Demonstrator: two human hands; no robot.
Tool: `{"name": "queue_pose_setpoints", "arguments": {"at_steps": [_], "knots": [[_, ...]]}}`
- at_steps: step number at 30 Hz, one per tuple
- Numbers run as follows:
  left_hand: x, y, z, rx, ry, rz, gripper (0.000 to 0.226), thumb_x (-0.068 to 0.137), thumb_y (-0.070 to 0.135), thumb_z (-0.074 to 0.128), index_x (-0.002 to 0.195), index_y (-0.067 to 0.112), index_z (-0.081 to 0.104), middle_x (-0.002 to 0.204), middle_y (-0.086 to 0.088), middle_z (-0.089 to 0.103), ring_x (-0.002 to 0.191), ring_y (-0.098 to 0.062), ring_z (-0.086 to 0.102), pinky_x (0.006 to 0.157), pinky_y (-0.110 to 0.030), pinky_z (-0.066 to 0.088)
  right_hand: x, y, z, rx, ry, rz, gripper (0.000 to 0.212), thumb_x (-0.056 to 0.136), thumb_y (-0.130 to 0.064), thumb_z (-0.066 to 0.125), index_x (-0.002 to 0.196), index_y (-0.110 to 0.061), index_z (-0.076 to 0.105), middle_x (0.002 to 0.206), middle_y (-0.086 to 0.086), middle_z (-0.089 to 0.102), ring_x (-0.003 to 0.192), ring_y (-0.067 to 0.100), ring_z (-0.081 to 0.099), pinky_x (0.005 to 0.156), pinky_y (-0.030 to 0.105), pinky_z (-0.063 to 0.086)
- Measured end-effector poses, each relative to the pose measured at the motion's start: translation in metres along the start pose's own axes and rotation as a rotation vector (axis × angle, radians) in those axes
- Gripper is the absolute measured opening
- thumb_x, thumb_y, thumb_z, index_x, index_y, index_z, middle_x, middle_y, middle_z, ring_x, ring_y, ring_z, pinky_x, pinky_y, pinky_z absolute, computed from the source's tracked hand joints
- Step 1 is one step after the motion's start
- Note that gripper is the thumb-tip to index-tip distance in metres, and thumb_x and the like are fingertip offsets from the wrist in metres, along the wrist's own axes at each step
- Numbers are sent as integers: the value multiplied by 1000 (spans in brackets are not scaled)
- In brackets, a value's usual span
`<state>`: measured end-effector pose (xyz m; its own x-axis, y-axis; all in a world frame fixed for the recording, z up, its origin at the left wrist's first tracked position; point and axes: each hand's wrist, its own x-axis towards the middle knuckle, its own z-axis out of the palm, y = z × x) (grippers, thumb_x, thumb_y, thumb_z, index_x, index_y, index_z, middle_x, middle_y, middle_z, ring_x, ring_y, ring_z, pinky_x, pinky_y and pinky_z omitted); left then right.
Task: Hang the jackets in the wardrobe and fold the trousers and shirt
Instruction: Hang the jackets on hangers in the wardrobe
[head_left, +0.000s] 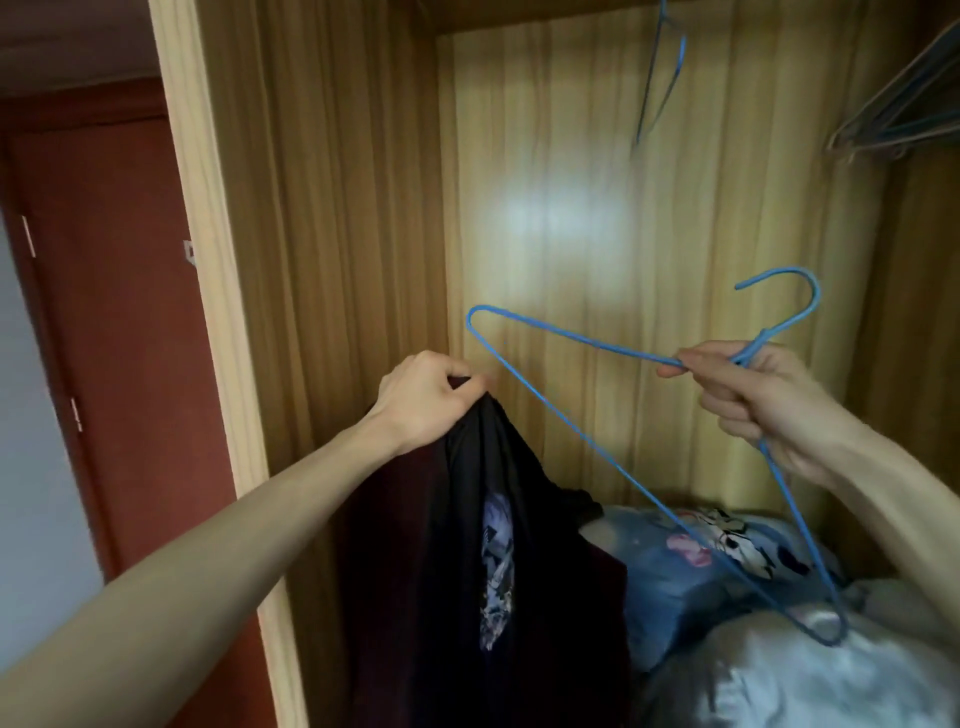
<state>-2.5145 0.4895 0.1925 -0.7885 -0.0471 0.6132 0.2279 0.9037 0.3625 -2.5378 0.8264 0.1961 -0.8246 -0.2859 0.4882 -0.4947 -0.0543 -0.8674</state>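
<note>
Gripping a dark jacket (483, 545) by a bunched top edge, the left hand (426, 400) is holding it up inside the wooden wardrobe (571, 208). The right hand (758, 400) is pinching a blue wire hanger (566, 421) just below its hook, tilted beside the jacket. Bagged bedding (727, 571) is lying below; another blue hanger (662, 78) is hanging above.

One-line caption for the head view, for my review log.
Left hand grips a dark garment; right hand holds a blue hanger before the wardrobe.
</note>
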Motion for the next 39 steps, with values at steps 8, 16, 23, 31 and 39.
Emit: {"name": "queue_pose_setpoints", "arguments": {"at_steps": [8, 16, 23, 31, 39], "knots": [[-9, 28, -2, 31, 4, -14, 60, 101, 56, 55, 72, 4, 49, 59, -8, 45, 62, -22, 48, 68, -37, 47, -26, -4, -14, -324, -317, 192, 22, 98, -24, 66, 96, -9, 81, 57, 1, 22, 48, 11, 19, 42, 20, 17], [-33, 72, 8, 274, 94, 128, 53, 102, 58, 52, 61, 25, 44, 54, 2, 51, 63, -22, 52, 63, -35, 45, -45, -4, 27, -383, -107, 29, 18, 100, -21, 67, 91, -16, 81, 43, -13, 45, 43, 4, 43, 43, 15, 32], [-46, 109, 18, 395, 132, 196, 42, 100, 60, 53, 75, 26, 57, 56, 5, 46, 69, -31, 56, 59, -35, 37, -62, 22, 76, -328, -17, 60, 14, 97, -15, 68, 92, -17, 82, 83, -11, 73, 77, 3, 65, 70, 23, 46], [-77, 149, 22, 413, 76, 197, 51, 99, 65, 43, 75, 21, 56, 55, 2, 52, 60, -26, 55, 57, -36, 44, -85, 41, 70, -138, 112, -48, 16, 101, -14, 63, 92, -20, 75, 49, -16, 51, 45, 5, 45, 50, 17, 31], [-114, 155, 18, 284, -77, 255, 25, 105, 32, 25, 111, 23, 48, 89, 10, 61, 79, -19, 56, 72, -41, 47, -111, 32, 69, 62, 235, -152, 33, 97, -4, 63, 108, -26, 40, 58, 5, 39, 42, 13, 35, 46, 28, 32]]}}
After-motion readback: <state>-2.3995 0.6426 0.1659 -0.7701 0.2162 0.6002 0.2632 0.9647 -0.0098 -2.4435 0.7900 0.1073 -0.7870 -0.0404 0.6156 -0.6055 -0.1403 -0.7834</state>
